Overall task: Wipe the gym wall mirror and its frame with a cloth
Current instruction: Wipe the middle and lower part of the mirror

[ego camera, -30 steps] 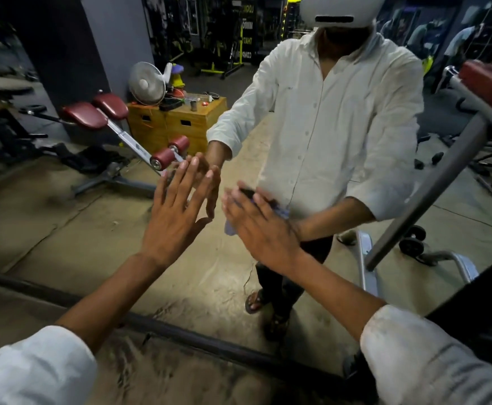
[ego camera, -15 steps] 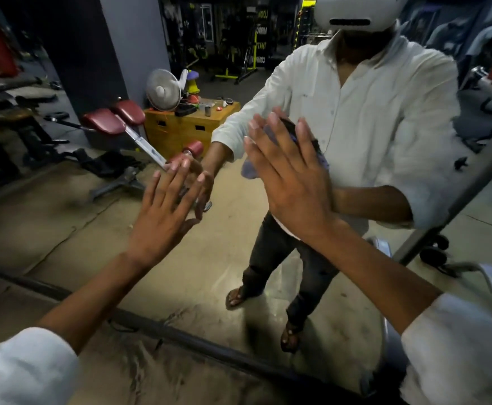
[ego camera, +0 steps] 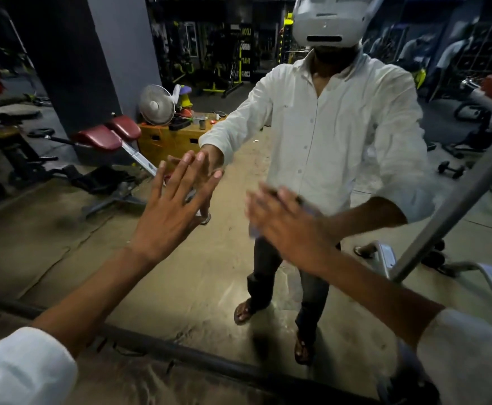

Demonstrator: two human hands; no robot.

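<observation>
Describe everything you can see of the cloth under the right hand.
The cloth is mostly hidden. Only pale blue-lilac edges show below and beside the right hand, which presses it against the mirror with straight fingers. It looks thin and soft. Blur hides its weave and full outline. The left hand lies flat on the glass, apart from it.
</observation>
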